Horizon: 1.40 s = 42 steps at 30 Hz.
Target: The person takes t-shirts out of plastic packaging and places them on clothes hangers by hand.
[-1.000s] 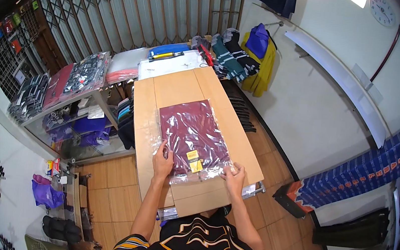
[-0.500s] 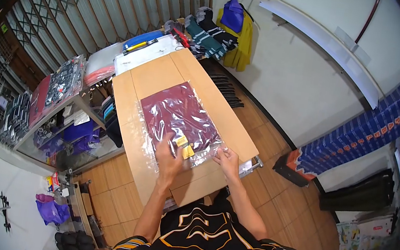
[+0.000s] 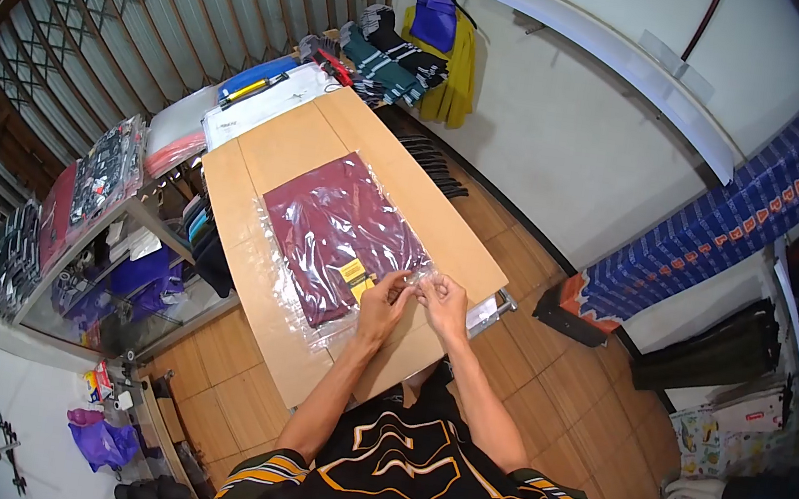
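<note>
- The left hand (image 3: pixel 385 300) has moved: a second ago it lay flat on the near left corner of the clear bag (image 3: pixel 286 280). It has since crossed over the yellow labels (image 3: pixel 353 275) to the near right corner.
- The right hand (image 3: pixel 445 302) has barely shifted and sits at that same corner, so the two hands now meet there, fingertips almost touching.
- Both hands are curled closed and seem to pinch the loose plastic edge of the bag between thumb and fingers. The fingertips are small in this view, so I cannot tell just which bit of film each one grips.
- The bag, with the folded maroon garment (image 3: pixel 338 221) inside, lies flat on the desk (image 3: pixel 386 354), where it was before. It is set at a slant, its open-looking end towards the person.
- Judging from this, the pressing and smoothing has given way to fine work on that one corner of the bag's edge.
- At the far end of the desk a white packet (image 3: pixel 273 102) lies untouched, well apart from the hands.
</note>
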### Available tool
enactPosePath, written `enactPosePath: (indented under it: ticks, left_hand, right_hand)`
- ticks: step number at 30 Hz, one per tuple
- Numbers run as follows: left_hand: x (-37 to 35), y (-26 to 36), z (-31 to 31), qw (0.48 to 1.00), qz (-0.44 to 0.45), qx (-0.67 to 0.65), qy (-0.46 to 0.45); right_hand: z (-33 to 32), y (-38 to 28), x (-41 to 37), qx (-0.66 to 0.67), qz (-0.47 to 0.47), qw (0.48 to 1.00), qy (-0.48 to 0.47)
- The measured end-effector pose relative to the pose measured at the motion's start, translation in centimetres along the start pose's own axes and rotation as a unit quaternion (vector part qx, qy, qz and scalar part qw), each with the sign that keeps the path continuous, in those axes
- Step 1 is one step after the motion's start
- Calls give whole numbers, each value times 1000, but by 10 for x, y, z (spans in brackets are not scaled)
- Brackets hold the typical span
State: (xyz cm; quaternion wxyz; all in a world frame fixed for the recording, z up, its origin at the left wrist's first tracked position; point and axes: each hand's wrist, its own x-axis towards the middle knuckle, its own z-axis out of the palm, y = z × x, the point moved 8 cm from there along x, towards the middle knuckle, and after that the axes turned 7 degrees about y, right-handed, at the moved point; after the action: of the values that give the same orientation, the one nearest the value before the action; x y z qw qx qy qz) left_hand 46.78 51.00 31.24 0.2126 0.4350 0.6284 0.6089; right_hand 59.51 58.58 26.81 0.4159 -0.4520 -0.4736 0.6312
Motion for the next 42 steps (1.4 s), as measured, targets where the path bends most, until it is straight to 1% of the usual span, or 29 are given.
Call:
enactPosePath:
  ticks: [2, 7, 9, 11, 12, 14, 18, 20, 23, 26, 29, 30, 32, 34, 35, 37, 38, 39, 40, 41, 42]
  left_hand:
    - [0, -6, -2, 1000, 10, 7, 12]
    - [1, 0, -6, 999, 16, 46, 22]
    - [1, 1, -6, 999, 13, 31, 28]
    - [2, 0, -7, 999, 11, 17, 35]
    - [1, 2, -9, 999, 12, 20, 42]
    - [1, 5, -10, 998, 13, 21, 49]
    - [1, 1, -13, 996, 17, 41, 73]
    - [1, 3, -14, 995, 21, 41, 84]
    - [-1, 0, -14, 994, 28, 49, 94]
    - [-4, 0, -14, 990, 37, 88, 105]
    - [-5, 5, -15, 984, 59, 117, 121]
    - [-6, 8, -16, 983, 69, 111, 133]
    - [-3, 11, -21, 980, 80, 107, 146]
    - [3, -1, -44, 969, 7, -4, 246]
    - [5, 0, -43, 970, 9, -4, 245]
    - [1, 6, -31, 982, 40, 33, 183]
    - [0, 7, -32, 981, 42, 33, 186]
    - [-2, 11, -29, 984, 43, 54, 165]
    - [-4, 14, -27, 986, 45, 74, 142]
    - [-8, 18, -30, 986, 48, 74, 145]
    - [-13, 25, -31, 981, 84, 110, 137]
  right_hand:
    - [2, -5, -1, -56, -49, 997, -9]
    - [5, -10, -5, -58, -57, 997, -16]
    - [7, -12, -8, -51, -63, 997, -15]
    - [8, -17, -11, -97, -97, 990, -4]
    - [8, -15, -12, -99, -97, 990, -5]
    - [9, -16, -12, -141, -125, 982, -1]
    - [10, -18, -13, -141, -148, 979, -7]
    - [12, -23, -15, -181, -177, 967, -10]
    - [15, -29, -19, -189, -186, 964, -7]
    - [16, -33, -21, -209, -198, 958, -11]
    - [18, -32, -22, -183, -198, 963, -17]
    - [18, -31, -22, -182, -198, 963, -18]
    - [16, -29, -20, -221, -189, 957, -20]
    - [14, -32, -24, -201, -195, 960, -14]
    - [12, -33, -25, -184, -198, 963, -8]
    - [10, -27, -24, -190, -189, 963, -12]
    - [12, -27, -20, -194, -186, 963, -18]
    - [14, -31, -21, -194, -189, 962, -21]
    - [14, -33, -22, -156, -168, 973, -14]
    - [14, -34, -23, -119, -146, 982, -6]
    - [15, -38, -26, -118, -149, 982, -6]
